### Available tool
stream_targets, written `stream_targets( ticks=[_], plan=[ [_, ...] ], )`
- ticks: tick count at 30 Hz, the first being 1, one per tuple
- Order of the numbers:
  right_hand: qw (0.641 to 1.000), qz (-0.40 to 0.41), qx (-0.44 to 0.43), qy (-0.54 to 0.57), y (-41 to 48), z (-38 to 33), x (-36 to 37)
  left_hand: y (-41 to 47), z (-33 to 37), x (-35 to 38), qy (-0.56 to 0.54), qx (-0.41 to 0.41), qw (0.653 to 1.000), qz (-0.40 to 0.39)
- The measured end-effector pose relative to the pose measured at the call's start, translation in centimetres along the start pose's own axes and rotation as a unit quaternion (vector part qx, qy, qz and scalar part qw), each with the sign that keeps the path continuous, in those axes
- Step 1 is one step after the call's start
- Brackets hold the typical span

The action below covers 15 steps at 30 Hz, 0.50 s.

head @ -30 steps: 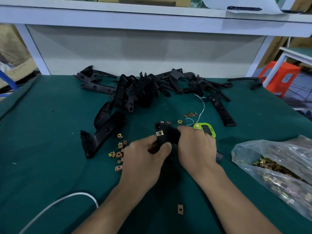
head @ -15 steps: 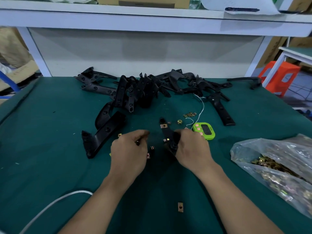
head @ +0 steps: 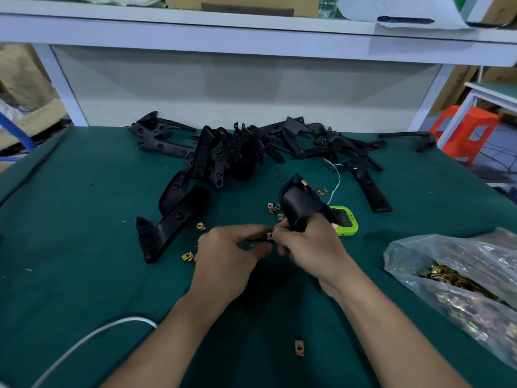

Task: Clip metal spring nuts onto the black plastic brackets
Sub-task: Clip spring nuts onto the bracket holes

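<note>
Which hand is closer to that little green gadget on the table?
Right. The right hand sits just beside the green gadget; the left hand is farther left, past the right hand.

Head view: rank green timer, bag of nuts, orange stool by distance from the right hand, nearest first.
From the right hand:
1. green timer, on the table just behind the hand, slightly right.
2. bag of nuts, on the table, off to the right.
3. orange stool, off the table, far back right.
</note>
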State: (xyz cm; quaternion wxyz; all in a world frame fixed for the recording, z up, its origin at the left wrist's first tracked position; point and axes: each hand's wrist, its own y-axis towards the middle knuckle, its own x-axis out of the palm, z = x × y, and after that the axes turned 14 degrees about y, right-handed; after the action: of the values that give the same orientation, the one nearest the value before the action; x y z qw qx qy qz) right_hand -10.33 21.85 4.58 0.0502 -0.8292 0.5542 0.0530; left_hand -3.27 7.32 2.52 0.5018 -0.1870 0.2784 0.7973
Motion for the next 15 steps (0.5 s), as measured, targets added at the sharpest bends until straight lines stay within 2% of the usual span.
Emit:
stream_targets(
  ticks=[3, 6, 8, 10, 12, 15],
  plan=[
    [0.993, -0.029, 0.04, 0.111, -0.07, -0.03, -0.15, 0.2, -0.11, -0.04, -0.051, -0.013, 0.999, 0.013],
    [0.993, -0.023, 0.041, 0.105, 0.1, -0.2, -0.19, 0.35, 0.18, 0.19, -0.103, -0.034, 0.994, 0.01],
    [0.999, 0.048, -0.006, -0.005, 0.1, 0.05, -0.25, 0.48, 0.28, 0.27, -0.157, -0.078, 0.984, 0.024],
    [0.984, 0.109, -0.067, -0.123, -0.04, 0.46, -0.58, 0.57, 0.25, 0.28, -0.196, -0.106, 0.974, 0.038],
    [0.962, 0.106, -0.107, -0.23, -0.41, 0.65, -0.91, 0.52, 0.31, 0.3, -0.227, -0.128, 0.965, 0.038],
    [0.929, 0.108, -0.117, -0.334, -0.59, 0.54, -0.97, 0.42, 0.51, 0.35, -0.267, -0.153, 0.951, 0.027]
  ],
)
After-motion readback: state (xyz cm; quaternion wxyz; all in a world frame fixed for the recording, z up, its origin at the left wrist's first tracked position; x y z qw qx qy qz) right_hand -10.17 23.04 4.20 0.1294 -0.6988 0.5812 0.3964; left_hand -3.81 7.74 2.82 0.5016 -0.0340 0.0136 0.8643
